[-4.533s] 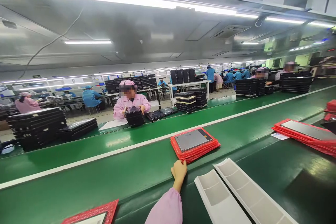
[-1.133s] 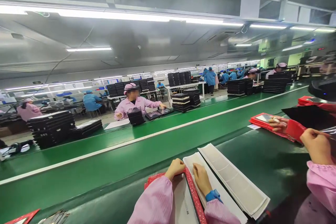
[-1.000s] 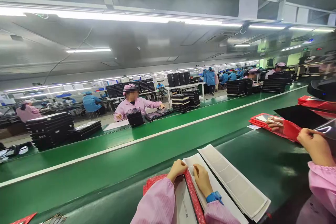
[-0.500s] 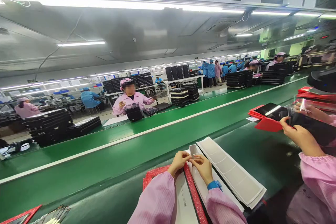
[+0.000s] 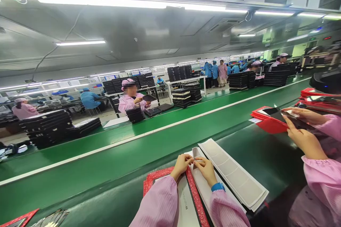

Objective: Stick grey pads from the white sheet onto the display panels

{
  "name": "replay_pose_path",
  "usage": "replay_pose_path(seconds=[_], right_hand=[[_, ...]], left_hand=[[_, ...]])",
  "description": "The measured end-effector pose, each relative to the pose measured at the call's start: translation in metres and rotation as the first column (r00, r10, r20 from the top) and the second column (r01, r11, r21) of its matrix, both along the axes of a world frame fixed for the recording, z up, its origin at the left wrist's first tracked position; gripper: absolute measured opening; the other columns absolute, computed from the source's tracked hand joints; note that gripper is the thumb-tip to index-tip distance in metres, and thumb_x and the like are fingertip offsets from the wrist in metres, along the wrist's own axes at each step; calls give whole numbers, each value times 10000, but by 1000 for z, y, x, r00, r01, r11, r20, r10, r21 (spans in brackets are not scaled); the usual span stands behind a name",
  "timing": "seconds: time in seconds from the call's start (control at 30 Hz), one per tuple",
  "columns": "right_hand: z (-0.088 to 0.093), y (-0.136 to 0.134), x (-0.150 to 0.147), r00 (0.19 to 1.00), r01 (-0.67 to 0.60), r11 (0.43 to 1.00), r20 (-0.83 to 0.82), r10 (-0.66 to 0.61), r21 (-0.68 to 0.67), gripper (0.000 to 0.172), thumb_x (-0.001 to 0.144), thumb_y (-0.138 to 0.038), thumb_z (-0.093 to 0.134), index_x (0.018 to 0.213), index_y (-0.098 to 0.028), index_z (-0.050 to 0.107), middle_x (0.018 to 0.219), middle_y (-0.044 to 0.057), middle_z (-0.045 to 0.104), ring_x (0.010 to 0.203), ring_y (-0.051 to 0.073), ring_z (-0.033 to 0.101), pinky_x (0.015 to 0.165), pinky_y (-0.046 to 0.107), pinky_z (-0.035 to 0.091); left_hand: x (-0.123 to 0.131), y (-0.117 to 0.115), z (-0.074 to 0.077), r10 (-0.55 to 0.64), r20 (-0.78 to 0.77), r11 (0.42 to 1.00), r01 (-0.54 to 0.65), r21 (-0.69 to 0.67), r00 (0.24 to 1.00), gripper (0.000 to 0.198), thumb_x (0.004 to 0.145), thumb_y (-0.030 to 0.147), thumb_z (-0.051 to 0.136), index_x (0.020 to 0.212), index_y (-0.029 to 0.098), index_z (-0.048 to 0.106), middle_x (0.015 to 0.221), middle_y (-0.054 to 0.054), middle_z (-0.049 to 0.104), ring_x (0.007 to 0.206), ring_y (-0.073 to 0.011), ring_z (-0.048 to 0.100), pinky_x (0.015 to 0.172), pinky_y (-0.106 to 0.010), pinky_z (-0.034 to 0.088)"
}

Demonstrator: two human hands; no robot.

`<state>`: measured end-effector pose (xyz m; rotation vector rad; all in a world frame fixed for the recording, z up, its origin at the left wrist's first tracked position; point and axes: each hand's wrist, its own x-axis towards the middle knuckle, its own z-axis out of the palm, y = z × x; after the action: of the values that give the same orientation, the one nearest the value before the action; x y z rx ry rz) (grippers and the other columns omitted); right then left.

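The left hand (image 5: 181, 166) and right hand (image 5: 206, 171) meet in a narrow pinch on a small white piece (image 5: 197, 161), too small to identify, just beside the end of a white compartmented liner strip (image 5: 231, 170), above a red-edged folder (image 5: 157, 178).

At bottom centre, a long tray (image 5: 231, 172) lies on the table (image 5: 266, 159), just right of a flat box (image 5: 186, 209). Behind them runs a belt (image 5: 93, 163); a further belt (image 5: 149, 131) behind that carries stacked panels (image 5: 45, 127) at left. Flat cases (image 5: 266, 122) lie on the table at right.
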<state>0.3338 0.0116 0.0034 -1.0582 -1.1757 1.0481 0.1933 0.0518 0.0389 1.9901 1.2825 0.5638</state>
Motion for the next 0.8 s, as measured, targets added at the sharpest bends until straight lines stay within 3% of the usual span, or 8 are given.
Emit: replay_pose_path(seconds=[0.23, 0.53, 0.67, 0.8], right_hand=[[4, -1, 1, 999, -8, 999, 52, 7, 33, 467, 676, -535, 613, 913, -133, 626, 733, 100, 723, 700, 240, 683, 682, 333, 522], [6, -2, -5, 989, 92, 993, 107, -100, 78, 477, 690, -497, 565, 981, -120, 592, 708, 77, 710, 711, 221, 674, 712, 345, 527], [7, -1, -5, 965, 187, 980, 174, -196, 64, 364, 687, -375, 540, 965, -140, 548, 643, 37, 693, 657, 201, 668, 693, 316, 509], [13, 1, 7, 892, 340, 940, 301, -337, 44, 282, 631, -285, 526, 898, -191, 519, 579, -8, 660, 603, 205, 644, 669, 317, 462]], left_hand=[[-1, 0, 0, -14, -30, 1000, 14, 23, 999, 261, 860, 360, 494, 956, 134, 583, 910, -22, 624, 792, -141, 603, 733, -339, 503], [3, -5, 7, 35, -132, 999, -32, 25, 991, 265, 860, 362, 494, 963, 134, 583, 920, -23, 625, 805, -146, 605, 737, -341, 505], [3, -9, 11, 158, -239, 987, -153, 39, 958, 266, 859, 360, 495, 987, 141, 578, 981, -35, 615, 865, -160, 596, 775, -363, 494], [3, -7, 13, 339, -407, 935, -351, 48, 848, 273, 848, 342, 518, 1044, 154, 555, 1064, -53, 587, 947, -182, 572, 823, -400, 473]])
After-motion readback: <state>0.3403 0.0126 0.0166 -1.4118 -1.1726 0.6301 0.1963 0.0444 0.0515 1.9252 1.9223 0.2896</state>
